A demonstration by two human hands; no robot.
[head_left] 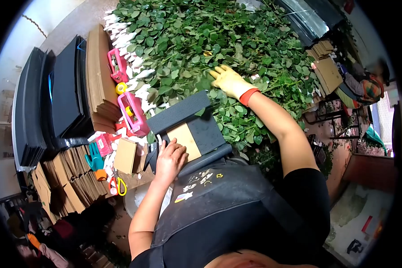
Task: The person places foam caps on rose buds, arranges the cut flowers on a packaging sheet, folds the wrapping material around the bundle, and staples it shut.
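Note:
My left hand [170, 160], bare, lies with its fingers spread on a tan cardboard piece [186, 138] that sits on a black corrugated sheet [207, 134]. A folded-up flap [178, 110] of black corrugated board stands along the far side. My right hand [230, 81], in a pale yellow glove with a red cuff, reaches out over the heap of green leafy stems [187, 53]. Its fingers are apart and rest on the leaves.
Pink tape dispensers [138, 117], a teal glove [94, 157], scissors [121, 186] and a small cardboard stack [125, 155] lie left of the sheet. Black boards [68, 87] and brown boards [100, 76] stand farther left. Another person [370, 87] is at the right.

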